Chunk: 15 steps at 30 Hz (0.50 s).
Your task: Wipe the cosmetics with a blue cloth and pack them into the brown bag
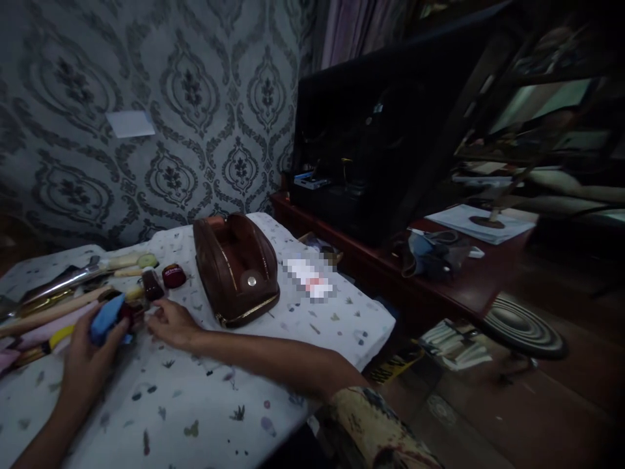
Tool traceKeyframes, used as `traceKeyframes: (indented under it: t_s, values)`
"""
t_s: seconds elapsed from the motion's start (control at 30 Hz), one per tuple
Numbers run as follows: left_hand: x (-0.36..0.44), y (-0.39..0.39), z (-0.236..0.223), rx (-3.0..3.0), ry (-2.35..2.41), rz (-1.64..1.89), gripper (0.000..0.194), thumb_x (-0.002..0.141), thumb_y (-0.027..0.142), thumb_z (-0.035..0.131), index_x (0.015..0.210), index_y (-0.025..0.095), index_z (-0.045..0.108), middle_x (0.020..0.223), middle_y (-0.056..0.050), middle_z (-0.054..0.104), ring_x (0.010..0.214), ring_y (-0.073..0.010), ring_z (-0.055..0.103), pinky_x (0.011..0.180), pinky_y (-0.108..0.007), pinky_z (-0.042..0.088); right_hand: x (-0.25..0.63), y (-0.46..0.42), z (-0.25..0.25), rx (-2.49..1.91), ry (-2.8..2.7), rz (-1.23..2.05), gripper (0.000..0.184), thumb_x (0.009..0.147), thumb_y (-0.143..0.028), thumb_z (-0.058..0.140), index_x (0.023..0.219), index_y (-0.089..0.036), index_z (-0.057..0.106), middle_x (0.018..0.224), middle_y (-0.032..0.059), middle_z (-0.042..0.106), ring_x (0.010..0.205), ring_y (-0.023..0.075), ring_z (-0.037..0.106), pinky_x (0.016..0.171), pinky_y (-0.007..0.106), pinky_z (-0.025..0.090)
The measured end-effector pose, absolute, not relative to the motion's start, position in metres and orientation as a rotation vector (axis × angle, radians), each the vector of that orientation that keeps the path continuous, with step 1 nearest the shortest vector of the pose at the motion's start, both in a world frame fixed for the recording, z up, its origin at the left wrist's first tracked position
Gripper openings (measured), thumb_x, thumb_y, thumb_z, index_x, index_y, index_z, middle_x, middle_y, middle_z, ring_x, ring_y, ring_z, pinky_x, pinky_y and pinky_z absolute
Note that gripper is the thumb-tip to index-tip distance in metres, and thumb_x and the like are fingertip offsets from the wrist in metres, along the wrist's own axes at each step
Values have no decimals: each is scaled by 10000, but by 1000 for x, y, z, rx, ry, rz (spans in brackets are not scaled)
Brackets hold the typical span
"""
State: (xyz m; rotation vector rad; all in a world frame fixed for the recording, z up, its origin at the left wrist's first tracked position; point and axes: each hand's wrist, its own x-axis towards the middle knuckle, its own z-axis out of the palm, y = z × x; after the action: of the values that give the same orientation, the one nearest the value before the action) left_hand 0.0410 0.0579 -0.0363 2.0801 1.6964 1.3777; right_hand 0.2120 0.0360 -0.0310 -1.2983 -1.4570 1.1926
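At the left of the table, my left hand is closed around a small blue item whose kind I cannot make out. Just to its right, my right hand has its fingers curled and pressed together; whatever may be between them is hidden. Beyond the fingers are a small dark bottle and a round dark-red container. A brown leather pouch stands unzipped to the right of both, apart from my hands. Long-handled tools lie beside my left hand.
A white patterned cloth covers the table. Past its right edge stands a dark red cabinet with a large black television and a bundled item. A round striped stool is on the floor. The papered wall rises behind.
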Motion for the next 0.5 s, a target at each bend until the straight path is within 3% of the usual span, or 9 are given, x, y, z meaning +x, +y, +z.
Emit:
traceKeyframes:
  t_s: [0.13,0.3,0.5]
  values:
    - [47,56,-41,2383,1564,1171,769,800,719,424,1280,136,570,1202,-175,629,1145,-384,589,1012,-553,476,217,35,-38,-1282,-1612,870,455,865,-208,621,1308,-129,549,1188,116,627,1065,212,637,963,326,505]
    - [45,69,-43,2629,1460,988,686,886,616,364,1352,135,514,1323,-202,528,1267,-388,511,1070,-556,432,216,37,-48,-1266,-1703,713,439,833,-140,588,1267,-97,538,1159,139,635,1153,243,586,1003,368,485]
    - [48,85,-16,2547,1619,875,709,866,613,303,1291,115,575,1315,-206,568,1280,-393,518,1086,-553,414,215,39,-54,-1220,-1719,684,439,805,-141,602,1237,-153,522,1188,108,621,1134,234,591,1001,370,487]
